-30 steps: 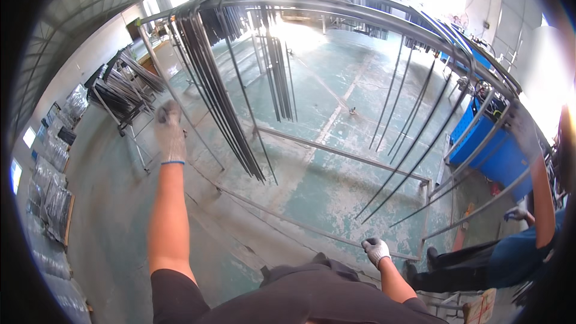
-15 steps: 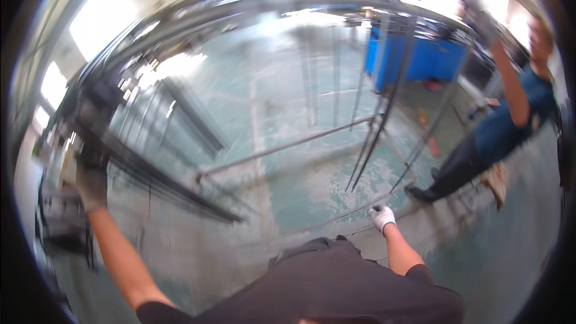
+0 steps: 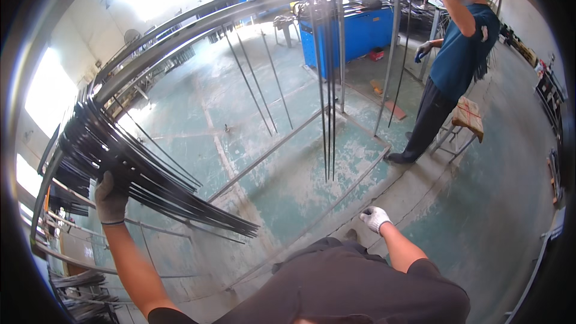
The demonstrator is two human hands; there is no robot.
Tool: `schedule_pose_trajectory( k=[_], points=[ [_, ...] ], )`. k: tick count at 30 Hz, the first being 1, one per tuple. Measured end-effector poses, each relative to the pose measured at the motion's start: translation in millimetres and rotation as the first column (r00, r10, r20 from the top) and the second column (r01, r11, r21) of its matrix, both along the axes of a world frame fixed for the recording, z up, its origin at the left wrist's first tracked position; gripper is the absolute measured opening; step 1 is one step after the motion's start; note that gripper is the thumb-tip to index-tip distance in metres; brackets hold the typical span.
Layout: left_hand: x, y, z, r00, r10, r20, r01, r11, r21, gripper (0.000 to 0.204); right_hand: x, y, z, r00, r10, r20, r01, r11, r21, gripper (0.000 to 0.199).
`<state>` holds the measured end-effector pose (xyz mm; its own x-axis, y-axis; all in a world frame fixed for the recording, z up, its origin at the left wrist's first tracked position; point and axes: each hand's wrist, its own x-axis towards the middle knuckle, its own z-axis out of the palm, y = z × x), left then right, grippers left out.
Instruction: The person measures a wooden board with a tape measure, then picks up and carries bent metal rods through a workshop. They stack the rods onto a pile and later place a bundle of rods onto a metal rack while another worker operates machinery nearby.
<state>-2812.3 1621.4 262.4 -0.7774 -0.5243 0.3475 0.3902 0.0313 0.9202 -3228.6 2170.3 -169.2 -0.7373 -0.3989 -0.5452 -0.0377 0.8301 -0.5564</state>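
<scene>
A thick bundle of long, thin black rods hangs over the rack's rail at the left, their lower ends fanning toward the middle. My left hand, in a grey work glove, is up against this bundle with its fingers partly hidden among the rods; it appears closed on some of them. My right hand wears a white glove and hangs low at the right of my body. Its fingers are curled, and nothing shows in them. Two dark rods dangle from the rail farther right, away from both hands.
A metal rack frame with floor bars spreads before me. At the right a co-worker stands with one arm raised, beside a padded stool. Behind the rack is a blue cabinet. Reddish pieces lie on the floor.
The view has swung to the right and become sharper, so the rack and co-worker sit farther left. My left hand stays at the rod bundle; my right hand stays low with curled fingers.
</scene>
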Motion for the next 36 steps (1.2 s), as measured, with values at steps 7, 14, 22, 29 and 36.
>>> schedule_pose_trajectory(
  k=[7, 14, 22, 29, 36],
  points=[
    [-75, -14, -12, 0.999, -0.047, -0.013, 0.048, 0.989, 0.137, 0.060, -30, 45, 11, 0.993, -0.113, -0.029, 0.110, 0.990, -0.084, 0.045],
    [-158, 23, -10, 1.000, -0.008, 0.024, 0.006, 0.994, 0.111, 0.065, -99, 93, 17, 0.976, -0.201, -0.080, 0.192, 0.975, -0.110, 0.039],
    [-291, 44, -32, 0.996, -0.066, 0.063, 0.067, 0.998, -0.013, 0.068, -192, 48, 63, 0.966, -0.147, -0.212, 0.076, 0.948, -0.310, 0.040],
    [-388, 58, -47, 0.988, -0.136, 0.069, 0.140, 0.988, -0.057, 0.072, -216, -81, 229, 0.961, 0.125, -0.245, -0.253, 0.755, -0.605, 0.067],
    [-469, 112, -55, 0.967, -0.254, -0.009, 0.254, 0.967, 0.015, 0.066, -257, -179, 318, 0.874, 0.146, -0.463, -0.472, 0.478, -0.741, 0.104]
  ],
)
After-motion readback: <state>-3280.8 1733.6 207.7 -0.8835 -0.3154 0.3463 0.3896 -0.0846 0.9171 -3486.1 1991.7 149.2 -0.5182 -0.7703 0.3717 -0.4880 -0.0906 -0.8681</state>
